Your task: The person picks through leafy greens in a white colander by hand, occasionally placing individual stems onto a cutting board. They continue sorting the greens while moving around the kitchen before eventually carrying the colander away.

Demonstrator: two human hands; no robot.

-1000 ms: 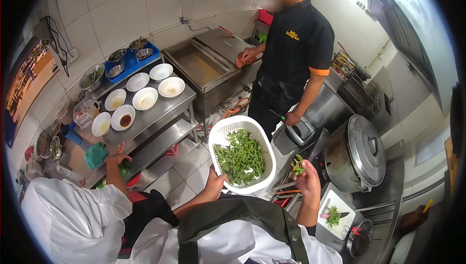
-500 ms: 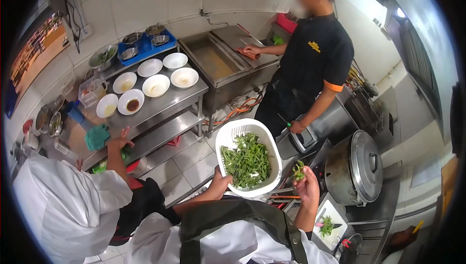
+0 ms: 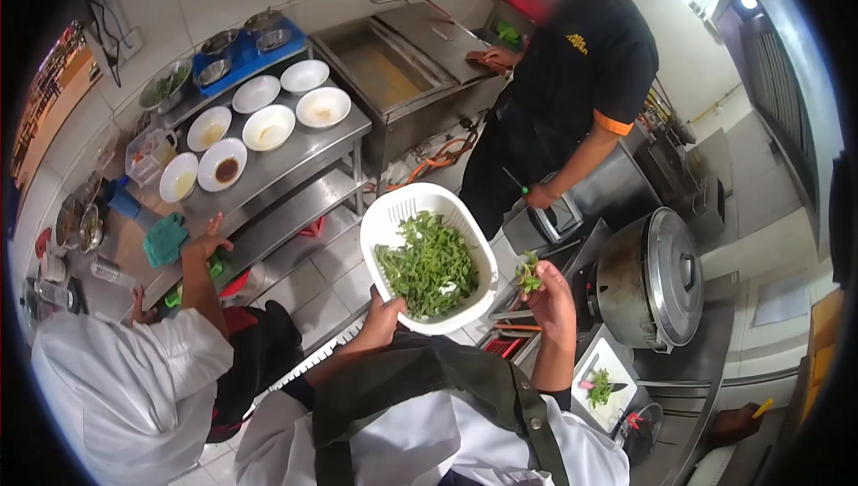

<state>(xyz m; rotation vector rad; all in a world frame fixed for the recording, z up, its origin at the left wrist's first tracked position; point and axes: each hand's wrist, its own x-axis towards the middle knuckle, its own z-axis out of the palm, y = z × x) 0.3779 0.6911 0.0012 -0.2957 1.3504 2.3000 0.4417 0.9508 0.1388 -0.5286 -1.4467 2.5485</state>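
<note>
Head view, basket [image 3: 382, 218], greens [image 3: 527, 271] in right hand [image 3: 552, 305], pot [image 3: 657, 280], co-worker [image 3: 572, 75] beyond

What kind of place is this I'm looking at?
Most likely a restaurant kitchen: a steel prep table holds rows of white bowls, a large lidded pot sits on the right, and the left hand holds a white basket of leafy greens while the right hand holds a sprig.
</note>
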